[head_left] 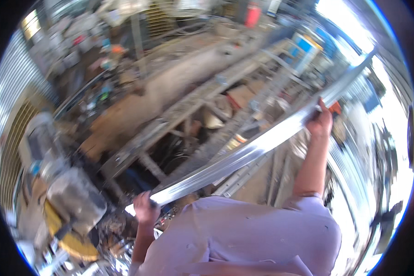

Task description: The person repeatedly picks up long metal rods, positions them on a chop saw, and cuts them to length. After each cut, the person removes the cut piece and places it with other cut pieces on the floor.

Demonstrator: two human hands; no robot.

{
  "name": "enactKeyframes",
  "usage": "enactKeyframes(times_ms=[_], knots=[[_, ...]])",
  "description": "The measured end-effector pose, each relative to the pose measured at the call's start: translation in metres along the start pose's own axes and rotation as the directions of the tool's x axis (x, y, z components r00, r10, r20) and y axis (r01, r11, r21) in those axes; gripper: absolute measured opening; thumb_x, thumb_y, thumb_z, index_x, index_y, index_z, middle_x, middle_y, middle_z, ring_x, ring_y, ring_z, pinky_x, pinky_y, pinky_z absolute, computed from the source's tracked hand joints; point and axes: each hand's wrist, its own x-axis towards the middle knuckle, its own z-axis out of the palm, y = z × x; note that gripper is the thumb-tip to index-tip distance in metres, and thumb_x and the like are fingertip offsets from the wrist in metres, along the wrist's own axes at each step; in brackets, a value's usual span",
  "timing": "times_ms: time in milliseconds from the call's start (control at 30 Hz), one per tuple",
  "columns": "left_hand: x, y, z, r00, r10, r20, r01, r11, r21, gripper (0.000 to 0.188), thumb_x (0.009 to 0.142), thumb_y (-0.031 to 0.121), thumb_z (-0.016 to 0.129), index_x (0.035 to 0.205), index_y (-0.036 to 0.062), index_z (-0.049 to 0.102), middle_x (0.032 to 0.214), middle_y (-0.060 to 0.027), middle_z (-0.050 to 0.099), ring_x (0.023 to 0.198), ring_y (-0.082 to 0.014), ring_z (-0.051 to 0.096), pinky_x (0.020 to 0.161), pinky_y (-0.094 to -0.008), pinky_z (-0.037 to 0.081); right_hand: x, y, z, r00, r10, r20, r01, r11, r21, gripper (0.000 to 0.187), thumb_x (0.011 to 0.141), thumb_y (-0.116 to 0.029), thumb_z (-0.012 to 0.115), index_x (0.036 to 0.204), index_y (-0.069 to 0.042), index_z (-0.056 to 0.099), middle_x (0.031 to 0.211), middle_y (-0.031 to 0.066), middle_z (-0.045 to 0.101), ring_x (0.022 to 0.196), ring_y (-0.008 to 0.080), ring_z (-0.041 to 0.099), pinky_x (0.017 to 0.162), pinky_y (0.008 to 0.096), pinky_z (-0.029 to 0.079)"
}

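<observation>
A long, shiny metal profile point(257, 143) stretches slantwise in front of me, from low on the left to high on the right. My left hand point(146, 209) is closed round it near its lower left end. Farther up its length, my right hand point(320, 122) grips the same profile from the near side, with the arm stretched out. Motion blur hides the profile's exact section and the finer placing of my fingers.
Beyond the profile runs a long metal frame bench point(170, 120) with clutter under it. A machine with a yellow guard point(73, 241) stands at the lower left. A red cylinder point(252, 15) is at the back, and a blue-and-white box point(304, 48) at the far right.
</observation>
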Motion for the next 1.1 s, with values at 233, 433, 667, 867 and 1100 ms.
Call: enactKeyframes(times_ms=[233,433,667,867,1100], knots=[[-0.037,-0.006,-0.019,0.971,0.231,0.064,-0.232,0.973,0.012,0.028,0.094,0.007,0.054,0.121,0.0030,0.060,0.108,-0.0205,0.069,0.096,-0.0448,0.067,0.091,-0.0576,0.054,-0.173,-0.047,-0.137,0.970,0.007,-0.243,0.007,0.998,0.055,0.037,0.106,-0.036,0.066,0.113,0.000,0.072,0.108,0.0169,0.078,0.102,0.0356,0.074,0.100,0.0509,0.057],[-0.022,-0.003,-0.041,0.887,0.328,0.324,-0.307,0.945,-0.113,0.042,0.076,0.012,0.068,0.117,0.0053,0.059,0.107,-0.0183,0.066,0.102,-0.0447,0.064,0.094,-0.0569,0.052,-0.247,-0.050,-0.245,0.864,0.057,-0.499,0.013,0.991,0.135,0.026,0.106,-0.032,0.063,0.103,-0.008,0.072,0.096,0.0142,0.076,0.088,0.0374,0.073,0.085,0.0577,0.059],[0.047,0.062,-0.043,0.769,0.530,0.358,-0.507,0.846,-0.166,0.039,0.078,0.017,0.076,0.114,0.0078,0.064,0.103,-0.0178,0.069,0.099,-0.0460,0.066,0.088,-0.0561,0.053,-0.269,-0.046,-0.365,0.634,0.123,-0.763,0.089,0.969,0.230,0.025,0.106,-0.032,0.065,0.109,-0.008,0.069,0.106,0.0155,0.071,0.100,0.0384,0.068,0.099,0.0669,0.051],[0.111,0.181,-0.040,0.640,0.671,0.374,-0.705,0.707,-0.064,0.039,0.086,0.025,0.073,0.121,0.0081,0.074,0.110,-0.0162,0.076,0.099,-0.0426,0.071,0.091,-0.0538,0.057,-0.254,-0.068,-0.456,0.639,0.218,-0.738,0.208,0.875,0.438,0.021,0.104,-0.027,0.067,0.107,-0.006,0.071,0.109,0.0156,0.075,0.102,0.0370,0.073,0.100,0.0631,0.055],[0.153,0.299,0.028,0.625,0.737,0.258,-0.753,0.656,-0.050,0.033,0.097,0.035,0.058,0.107,0.0109,0.079,0.102,-0.0130,0.078,0.095,-0.0371,0.074,0.084,-0.0517,0.058,-0.215,-0.135,-0.561,0.653,0.193,-0.732,0.312,0.812,0.493,0.030,0.104,-0.030,0.063,0.116,-0.003,0.066,0.110,0.0168,0.073,0.101,0.0384,0.070,0.099,0.0614,0.054]])
